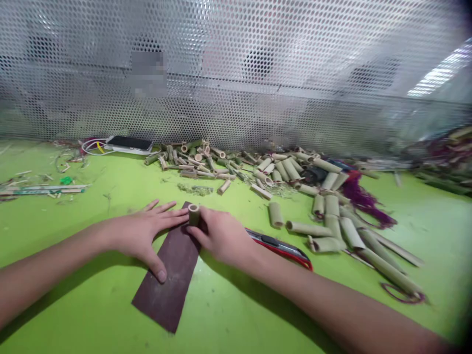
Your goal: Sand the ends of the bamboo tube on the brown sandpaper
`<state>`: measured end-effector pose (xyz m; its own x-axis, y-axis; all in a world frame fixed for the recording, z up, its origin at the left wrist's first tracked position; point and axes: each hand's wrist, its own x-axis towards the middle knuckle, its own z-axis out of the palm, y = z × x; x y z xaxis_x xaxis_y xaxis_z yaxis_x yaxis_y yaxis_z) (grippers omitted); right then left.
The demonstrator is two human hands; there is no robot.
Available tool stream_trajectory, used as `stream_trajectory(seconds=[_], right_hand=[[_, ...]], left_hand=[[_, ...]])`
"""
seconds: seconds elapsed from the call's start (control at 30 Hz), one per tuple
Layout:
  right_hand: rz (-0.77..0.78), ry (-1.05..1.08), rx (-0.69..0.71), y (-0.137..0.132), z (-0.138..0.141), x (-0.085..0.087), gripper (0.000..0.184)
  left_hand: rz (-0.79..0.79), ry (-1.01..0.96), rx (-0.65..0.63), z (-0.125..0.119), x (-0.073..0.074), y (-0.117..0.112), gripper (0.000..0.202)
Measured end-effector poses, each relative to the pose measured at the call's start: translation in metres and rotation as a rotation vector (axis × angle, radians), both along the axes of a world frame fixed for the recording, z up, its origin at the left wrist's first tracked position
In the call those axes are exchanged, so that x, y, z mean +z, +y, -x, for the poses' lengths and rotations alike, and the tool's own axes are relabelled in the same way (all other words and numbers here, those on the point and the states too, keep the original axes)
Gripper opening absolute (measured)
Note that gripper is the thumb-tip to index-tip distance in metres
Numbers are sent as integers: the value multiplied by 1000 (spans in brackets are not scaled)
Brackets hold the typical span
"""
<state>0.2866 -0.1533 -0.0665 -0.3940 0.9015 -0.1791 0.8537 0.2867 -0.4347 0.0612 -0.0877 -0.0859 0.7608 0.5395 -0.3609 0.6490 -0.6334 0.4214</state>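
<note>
Left hand: laid flat, fingers spread, grip wide open, its fingertips just beside the tube and its thumb on the sheet. It appears placed to pin the sheet against sliding.

Right hand: grip closed around a short bamboo tube, thumb and fingers clamped on its lower part, apparently to keep it steady.

Short bamboo tube: upright on its end, on the upper part of a dark brown abrasive sheet, between both hands. The sheet lies on a green surface.

Nearby: a red-and-black utility knife, just beside the right hand, within easy reach. Beyond it, a loose heap of cut bamboo pieces and longer bamboo lengths — unsorted. At the back, a phone lies against a perforated metal screen.
</note>
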Motion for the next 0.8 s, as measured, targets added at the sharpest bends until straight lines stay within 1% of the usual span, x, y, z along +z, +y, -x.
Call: stream_trajectory(seconds=[0.03,0.1,0.13,0.23,0.27,0.37,0.4,0.5,0.53,0.6,0.63,0.73,0.77,0.8], right_hand=[[3,-6,28,-1,0,0,19],[-4,7,201,-3,0,0,18],[-9,11,249,-3,-1,0,18],[-70,8,80,-1,-2,-2,15],[-81,8,61,0,-2,-2,15],[-37,20,232,3,-2,-2,12],[-32,11,225,4,-1,-2,13],[-55,-28,82,4,1,-2,17],[-45,-22,106,4,2,-3,16],[-14,6,205,3,4,-3,15],[-8,19,225,3,4,-3,15],[-54,9,77,3,6,-4,21],[-58,10,76,2,6,-4,20],[-44,16,129,2,6,-3,18]], left_hand=[[13,11,6,-1,1,0,124],[34,30,17,-2,3,0,125],[40,32,21,-3,4,0,126],[48,12,14,-6,7,0,126],[47,2,6,-6,8,1,126],[52,-7,-7,-6,9,2,125],[53,-7,-3,-6,9,2,125],[50,-19,11,-6,8,2,127],[46,-24,11,-6,8,2,127],[43,-28,2,-6,7,2,126],[41,-26,0,-6,7,2,126],[35,-18,7,-6,7,2,127],[32,-19,6,-6,7,2,128],[29,-21,5,-6,7,2,128]])
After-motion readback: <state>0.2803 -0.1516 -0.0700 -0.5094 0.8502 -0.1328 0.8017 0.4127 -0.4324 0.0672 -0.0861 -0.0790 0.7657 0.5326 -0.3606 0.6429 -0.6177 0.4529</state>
